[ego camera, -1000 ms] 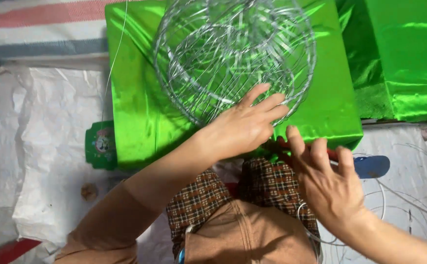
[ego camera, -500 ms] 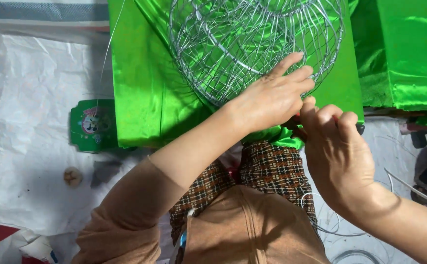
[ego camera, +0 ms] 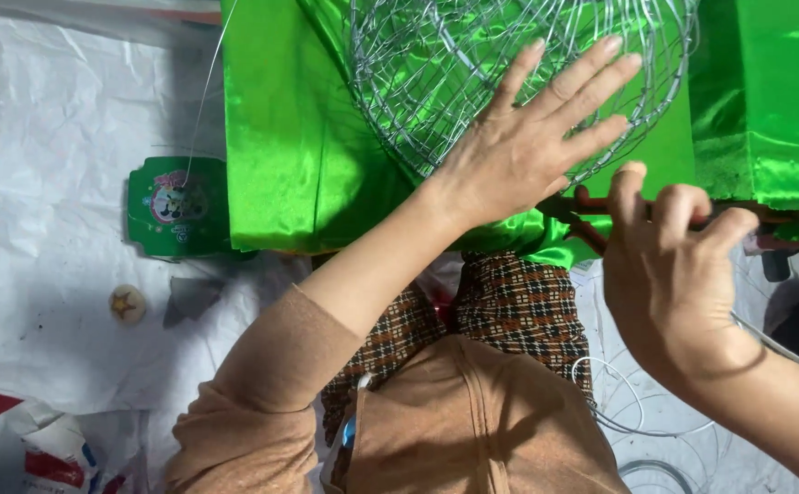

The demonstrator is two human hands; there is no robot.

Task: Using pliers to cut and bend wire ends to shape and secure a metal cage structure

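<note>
White plastic sheeting [ego camera: 42, 265] covers the floor. Her left hand [ego camera: 532, 137] now lies spread flat on the wire frame [ego camera: 472, 64] atop green satin [ego camera: 299, 155], while the right hand [ego camera: 674, 265] has curled tighter around a reddish tool [ego camera: 587, 206].

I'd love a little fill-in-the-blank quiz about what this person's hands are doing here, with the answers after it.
1. The left hand lies flat, fingers spread, on a round frame made of ____.
2. The cloth under the frame is bright ____.
3. The right hand is curled around a dark tool with ____ handles.
4. On the white sheet, a small round thing bears a ____ shape.

Missing words: wire; green; red; star
</note>
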